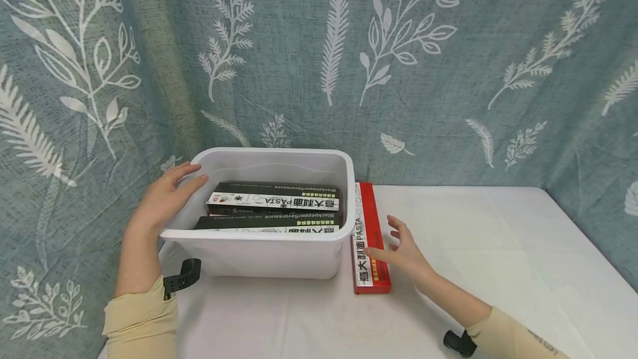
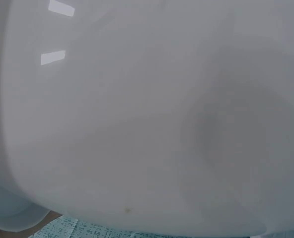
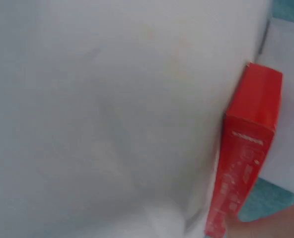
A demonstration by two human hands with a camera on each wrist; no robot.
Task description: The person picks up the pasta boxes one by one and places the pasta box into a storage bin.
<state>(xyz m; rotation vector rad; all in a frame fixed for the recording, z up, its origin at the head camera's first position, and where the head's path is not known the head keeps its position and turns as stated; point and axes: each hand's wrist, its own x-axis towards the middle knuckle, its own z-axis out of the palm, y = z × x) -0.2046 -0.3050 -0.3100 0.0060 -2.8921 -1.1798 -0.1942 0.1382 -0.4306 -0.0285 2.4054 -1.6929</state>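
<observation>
A white plastic tub [image 1: 269, 256] holds black pasta boxes [image 1: 279, 188] lying flat, at least two of them showing. My left hand [image 1: 161, 198] lies at the tub's left rim, fingers extended over the edge. The tub's pale wall [image 2: 137, 99] fills most of the left wrist view. Right of the tub, a red and white pasta box [image 1: 370, 226] lies lengthwise on the table. My right hand [image 1: 407, 251] is at that box's right side, fingers spread, thumb over its top; whether it touches cannot be told. The red box [image 3: 241, 153] and part of the thumb [image 3: 271, 223] show in the right wrist view.
A white cloth covers the table [image 1: 478, 237]. Behind it hangs a green curtain [image 1: 299, 71] with white leaf prints, also along both sides. Black wrist straps [image 1: 183, 276] sit on both forearms.
</observation>
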